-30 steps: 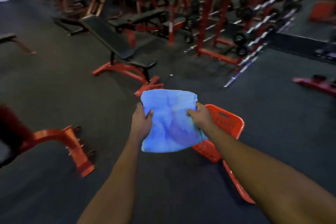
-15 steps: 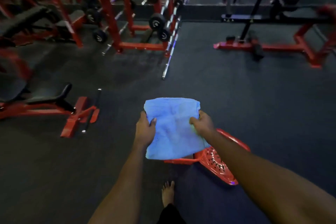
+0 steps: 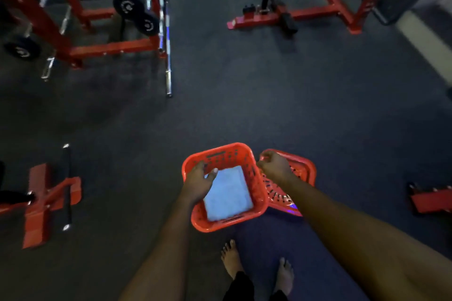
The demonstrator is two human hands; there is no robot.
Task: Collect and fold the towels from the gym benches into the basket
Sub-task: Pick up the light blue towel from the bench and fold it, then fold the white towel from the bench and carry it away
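Both our hands have let go of the blue towel (image 3: 227, 194) they held up half a second ago, and it now lies folded flat on the bottom of the red basket (image 3: 259, 193) on the floor at twelve o'clock from our bare feet. Our left hand (image 3: 199, 182) hangs open, fingers spread, over the basket's nine o'clock rim, while our right hand (image 3: 275, 166) is loosely curled and empty at the three o'clock rim, just over a second red basket (image 3: 304, 168) touching the first.
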